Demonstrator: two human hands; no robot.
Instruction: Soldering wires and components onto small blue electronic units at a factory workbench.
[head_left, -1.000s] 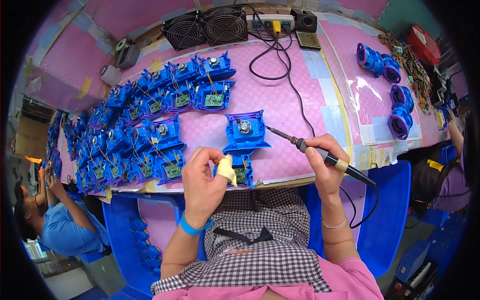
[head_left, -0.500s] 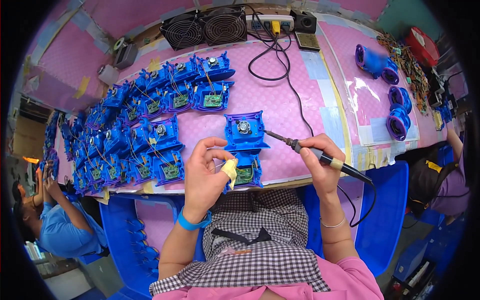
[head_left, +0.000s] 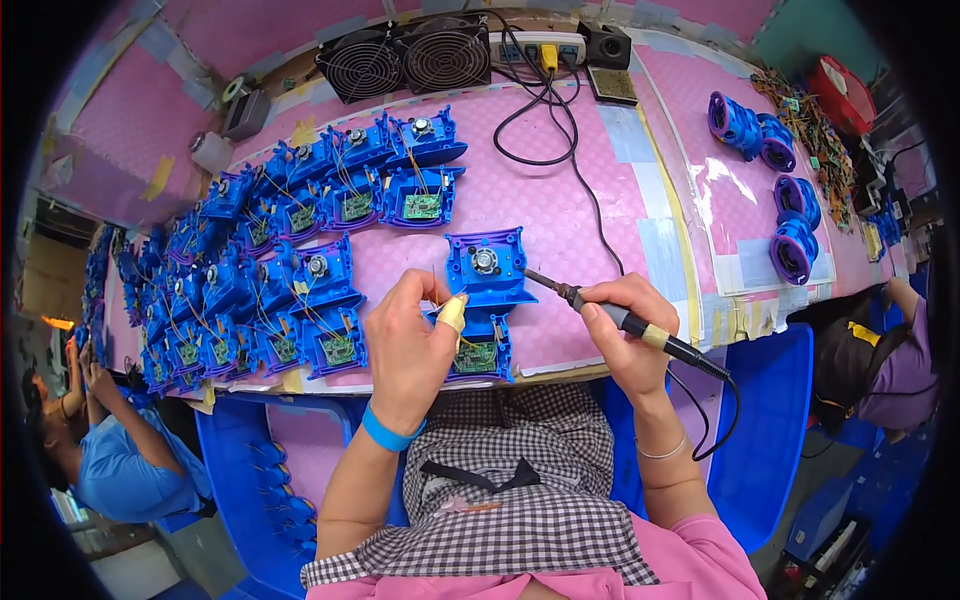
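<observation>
My right hand (head_left: 630, 325) grips a soldering iron (head_left: 645, 328) like a pen. Its tip is at the right edge of a blue plastic housing (head_left: 500, 296), beside the round speaker (head_left: 485, 261) set in it. At the housing's lower left, my left hand (head_left: 405, 345) is closed in a pinch, with a yellow wrap (head_left: 452, 314) on one digit. A thin wire shows at these fingertips, though its ends are hard to follow. Below the speaker, a green circuit board (head_left: 476, 357) sits in the near half of the housing, partly behind my left hand.
Rows of similar blue housings (head_left: 335, 262) with boards and wires cover the left of the pink table. Two black fans (head_left: 405, 60) and a power strip (head_left: 520, 46) stand behind. The iron's cord (head_left: 598, 205) crosses the table. Blue-purple parts (head_left: 793, 255) lie right; co-workers sit at both sides.
My left hand has turned slightly and its fingers have drawn closer to the housing. The soldering iron's tip has shifted a little left and down, nearer the housing's right edge.
</observation>
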